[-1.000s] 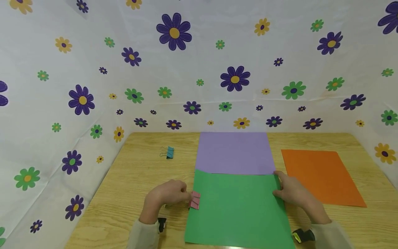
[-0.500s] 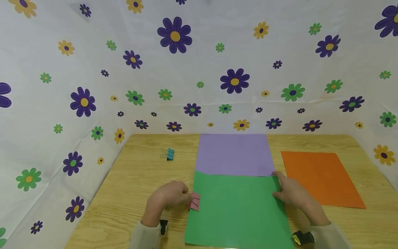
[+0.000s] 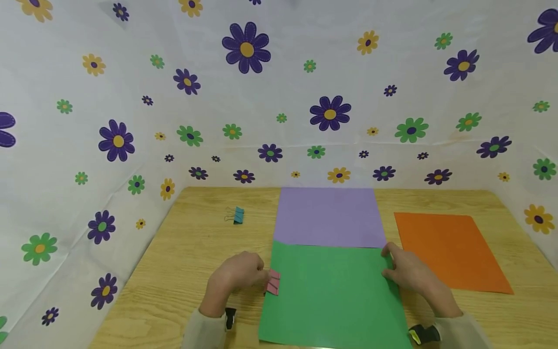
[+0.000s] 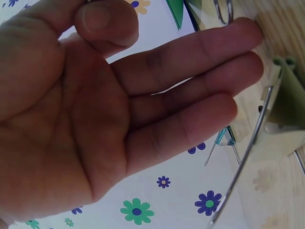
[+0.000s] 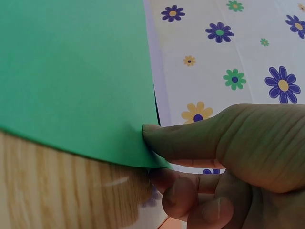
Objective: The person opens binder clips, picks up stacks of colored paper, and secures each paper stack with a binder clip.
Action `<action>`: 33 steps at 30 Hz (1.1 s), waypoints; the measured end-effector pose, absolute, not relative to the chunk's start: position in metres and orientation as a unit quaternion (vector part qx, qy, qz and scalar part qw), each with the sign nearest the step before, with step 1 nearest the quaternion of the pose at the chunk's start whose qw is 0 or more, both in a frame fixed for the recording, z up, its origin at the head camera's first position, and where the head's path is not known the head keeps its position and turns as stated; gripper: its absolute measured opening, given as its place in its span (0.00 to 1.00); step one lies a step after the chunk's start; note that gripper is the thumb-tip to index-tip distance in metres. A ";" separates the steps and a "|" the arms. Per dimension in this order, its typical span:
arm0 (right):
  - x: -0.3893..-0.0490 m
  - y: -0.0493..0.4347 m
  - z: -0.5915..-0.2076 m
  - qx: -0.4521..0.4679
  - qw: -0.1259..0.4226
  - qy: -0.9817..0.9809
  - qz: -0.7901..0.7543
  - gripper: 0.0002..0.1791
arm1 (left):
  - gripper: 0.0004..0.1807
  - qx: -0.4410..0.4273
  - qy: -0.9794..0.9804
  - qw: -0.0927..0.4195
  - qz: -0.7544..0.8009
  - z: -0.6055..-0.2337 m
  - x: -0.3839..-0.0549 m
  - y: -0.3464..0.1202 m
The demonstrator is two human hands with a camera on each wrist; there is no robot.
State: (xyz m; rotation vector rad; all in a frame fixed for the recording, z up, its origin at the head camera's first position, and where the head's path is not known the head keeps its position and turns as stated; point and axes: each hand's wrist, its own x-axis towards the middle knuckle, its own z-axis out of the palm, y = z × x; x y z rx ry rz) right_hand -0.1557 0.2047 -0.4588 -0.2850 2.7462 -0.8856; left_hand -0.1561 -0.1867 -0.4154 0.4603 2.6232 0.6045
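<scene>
A green sheet of paper (image 3: 331,295) lies in front of the person, its far edge over a purple sheet (image 3: 330,215). At its left edge sits a pink binder clip (image 3: 273,282), pinched by the left hand (image 3: 240,271). In the left wrist view that hand's other fingers (image 4: 181,62) extend and the pinching fingertips are mostly hidden. My right hand (image 3: 410,269) pinches the green sheet near its far right corner. The right wrist view shows the thumb (image 5: 176,138) on top, with curled fingers below the corner.
A teal binder clip (image 3: 238,215) lies at the back left of the wooden table (image 3: 174,286). An olive binder clip (image 4: 286,102) stands close by the left hand. An orange sheet (image 3: 453,252) lies at the right. A flowered cloth (image 3: 287,82) hangs behind the table.
</scene>
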 end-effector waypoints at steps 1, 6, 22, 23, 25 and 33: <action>-0.156 0.205 -0.459 -0.098 0.120 0.940 -0.303 0.23 | 0.28 0.164 0.941 0.203 0.214 -0.415 -0.156 -0.186; -0.157 0.205 -0.460 -0.097 0.124 0.940 -0.302 0.21 | 0.28 0.155 0.946 0.204 0.199 -0.414 -0.155 -0.185; -0.157 0.207 -0.460 -0.113 0.117 0.943 -0.291 0.20 | 0.29 0.150 0.954 0.193 0.174 -0.415 -0.155 -0.183; -0.157 0.207 -0.460 -0.113 0.117 0.943 -0.291 0.20 | 0.30 0.150 0.954 0.195 0.173 -0.415 -0.156 -0.183; -0.157 0.207 -0.460 -0.112 0.119 0.944 -0.288 0.21 | 0.30 0.148 0.954 0.197 0.172 -0.415 -0.156 -0.183; -0.155 0.208 -0.458 -0.104 0.121 0.947 -0.279 0.20 | 0.30 0.142 0.955 0.199 0.170 -0.413 -0.156 -0.183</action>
